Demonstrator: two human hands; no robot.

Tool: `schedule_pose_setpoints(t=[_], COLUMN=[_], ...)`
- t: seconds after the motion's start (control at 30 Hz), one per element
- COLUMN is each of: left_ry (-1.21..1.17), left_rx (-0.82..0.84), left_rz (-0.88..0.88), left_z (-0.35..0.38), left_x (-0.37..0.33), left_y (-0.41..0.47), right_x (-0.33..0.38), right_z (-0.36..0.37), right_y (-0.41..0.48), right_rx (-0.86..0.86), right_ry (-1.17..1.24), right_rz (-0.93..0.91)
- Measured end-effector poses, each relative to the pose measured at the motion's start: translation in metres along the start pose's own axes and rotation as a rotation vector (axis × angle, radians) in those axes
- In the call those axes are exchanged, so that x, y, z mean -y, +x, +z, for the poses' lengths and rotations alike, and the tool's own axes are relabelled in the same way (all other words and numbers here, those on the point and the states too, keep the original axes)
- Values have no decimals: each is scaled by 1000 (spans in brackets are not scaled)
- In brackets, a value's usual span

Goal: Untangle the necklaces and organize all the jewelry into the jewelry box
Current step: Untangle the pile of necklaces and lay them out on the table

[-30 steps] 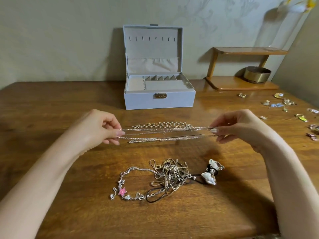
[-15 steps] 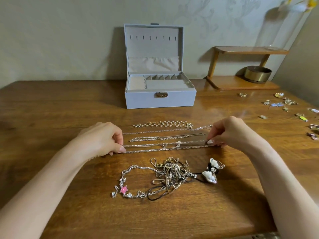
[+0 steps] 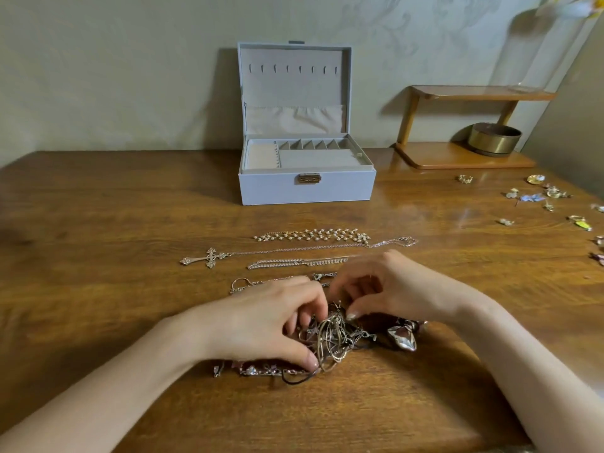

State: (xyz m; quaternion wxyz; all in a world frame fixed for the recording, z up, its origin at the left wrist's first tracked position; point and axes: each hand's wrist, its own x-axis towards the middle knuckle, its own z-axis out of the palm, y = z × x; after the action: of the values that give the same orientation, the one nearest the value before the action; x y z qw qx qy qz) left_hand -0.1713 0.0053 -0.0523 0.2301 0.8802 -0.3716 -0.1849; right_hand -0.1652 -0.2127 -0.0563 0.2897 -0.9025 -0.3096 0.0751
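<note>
Head view: on the brown wooden surface (image 3: 98, 256), near the open grey jewelry box (image 3: 307, 188), the left hand (image 3: 261, 325) and right hand (image 3: 392, 289) pinch with narrowed fingers (image 3: 351, 313) into a knotted clump of thin metal necklaces (image 3: 333, 338), probably light, limp, slippery and snag-prone, best lifted by one loose loop.

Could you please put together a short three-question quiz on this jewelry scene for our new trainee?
1. True or false: the jewelry box is open.
2. Which laid-out piece lies closest to the box: A) the cross necklace, B) the pearl chain, C) the tangled pile?
3. What are the left hand and right hand touching?

Key
1. True; its lid stands upright.
2. B.
3. The tangled pile; fingers of both hands are in the knot, though what each pinches is hard to tell.
</note>
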Motion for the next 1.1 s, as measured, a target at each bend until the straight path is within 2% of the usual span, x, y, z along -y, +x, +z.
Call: schedule_pose_setpoints(t=[0.07, 0.27, 0.53, 0.63, 0.77, 0.93, 1.0, 1.1], left_ry=[29, -93, -228, -288, -136, 3, 1, -56], left_rx=[53, 388, 411, 331, 110, 71, 51, 26], left_rz=[17, 64, -20, -76, -99, -65, -42, -25], left_z=[0, -20, -28, -28, -19, -9, -8, -12], left_x=[-3, -8, 0, -1, -2, -3, -2, -4], left_y=[-3, -14, -19, -18, -9, -5, -4, -5], right_x=[1, 4, 6, 9, 14, 12, 12, 13], right_z=[0, -5, -10, -9, 2, 9, 8, 4], right_y=[0, -3, -9, -8, -3, 1, 0, -2], right_rx=[48, 193, 278, 207, 153, 134, 104, 22], right_ry=[2, 46, 105, 145, 105, -29, -6, 156], right_rz=[-4, 0, 63, 40, -35, -90, -97, -91])
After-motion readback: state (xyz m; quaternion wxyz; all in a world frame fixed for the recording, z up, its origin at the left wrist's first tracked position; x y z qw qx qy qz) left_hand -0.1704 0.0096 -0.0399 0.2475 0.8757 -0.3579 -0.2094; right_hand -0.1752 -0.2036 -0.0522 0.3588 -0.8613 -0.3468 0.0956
